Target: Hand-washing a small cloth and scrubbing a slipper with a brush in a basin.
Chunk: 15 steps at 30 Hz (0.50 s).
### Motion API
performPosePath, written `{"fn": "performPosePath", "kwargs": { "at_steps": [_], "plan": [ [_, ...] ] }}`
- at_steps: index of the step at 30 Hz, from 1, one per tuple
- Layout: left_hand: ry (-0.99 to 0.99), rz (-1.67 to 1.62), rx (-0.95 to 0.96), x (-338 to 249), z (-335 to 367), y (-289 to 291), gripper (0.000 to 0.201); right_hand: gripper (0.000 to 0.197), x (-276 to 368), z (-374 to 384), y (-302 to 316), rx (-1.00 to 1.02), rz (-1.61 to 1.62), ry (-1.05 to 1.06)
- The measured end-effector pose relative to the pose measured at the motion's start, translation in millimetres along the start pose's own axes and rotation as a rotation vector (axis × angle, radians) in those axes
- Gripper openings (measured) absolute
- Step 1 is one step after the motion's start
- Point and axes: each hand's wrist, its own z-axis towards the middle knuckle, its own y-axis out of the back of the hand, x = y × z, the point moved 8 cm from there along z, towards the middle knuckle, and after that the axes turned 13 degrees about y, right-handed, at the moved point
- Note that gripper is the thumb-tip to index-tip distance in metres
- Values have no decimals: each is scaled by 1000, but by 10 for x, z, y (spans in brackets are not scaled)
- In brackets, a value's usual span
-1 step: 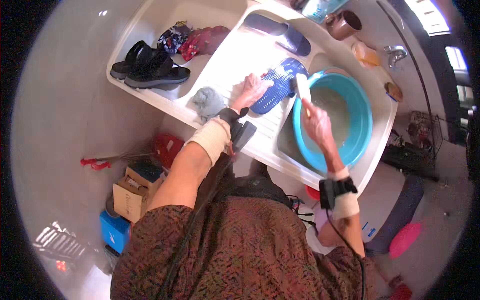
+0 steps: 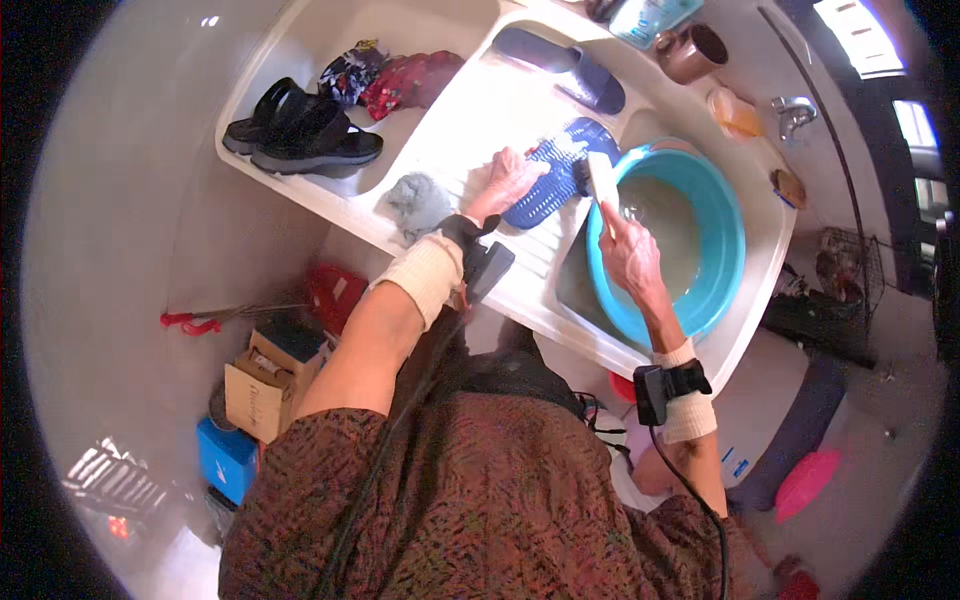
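Observation:
My left hand [image 2: 513,178] is closed on the near-left side of a blue slipper [image 2: 550,195] with a ridged, dotted surface. The slipper lies on the ribbed white board of the sink. Closed around a white-backed scrub brush [image 2: 603,182], my right hand [image 2: 632,252] reaches over the rim of a turquoise basin [image 2: 734,230]. The brush's dark bristles touch the slipper's right side. Cloudy water stands in the basin. Farther back on the board is a pair of dark slide slippers [image 2: 590,82]. A grey cloth [image 2: 418,205] lies left of my left wrist.
The white double sink [image 2: 340,222] holds black sandals [image 2: 310,140] and a red patterned cloth [image 2: 415,80] in its left bowl. Along the back stand a brown mug [image 2: 690,53], an orange-filled container [image 2: 735,112] and a tap [image 2: 795,115]. Below left are a cardboard box [image 2: 260,395] and a blue box [image 2: 227,460].
The brush and my right hand have shifted slightly toward me along the slipper's right side. Ripples now show on the basin water. My left hand keeps its hold on the slipper.

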Motion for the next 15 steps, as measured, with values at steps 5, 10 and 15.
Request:
{"fn": "performPosePath", "kwargs": {
  "at_steps": [5,10,15],
  "plan": [
    [-75,24,-46,-30,49,-134,39,35,-742,449,-207,67,147,-229],
    [-164,95,-112,200,270,-425,40,33,-918,563,-181,78,107,-153],
    [-195,256,-282,825,449,-396,41,38,250,159,-344,122,-1,80]
  ]
}}
